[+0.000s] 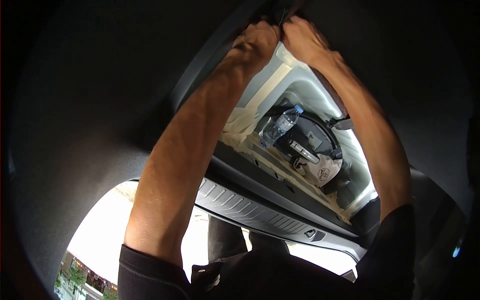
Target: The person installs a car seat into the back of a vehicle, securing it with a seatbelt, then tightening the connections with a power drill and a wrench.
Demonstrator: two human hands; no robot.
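Note:
Both arms reach up to the top of the view, to the dark edge beyond a pale, taped metal panel. There, my left hand [257, 39] is closed with its fingers curled. Close by on the right, my right hand [303, 39] is bent and closed too. Between the two sets of fingertips a thin, dark wire-like strand [283, 16] shows faintly. Deep shadow hides the fingertips, so what they grip cannot be made out. Just below the hands, a strip of masking tape [272, 84] runs down the panel.
A car boot's floor well holds a clear plastic bottle [286, 122] with a blue cap, a silver cylindrical object [304, 151] and a white printed cloth bag [322, 170]. A ribbed plastic sill [250, 202] lies between my body and the well. Dark trim surrounds both sides.

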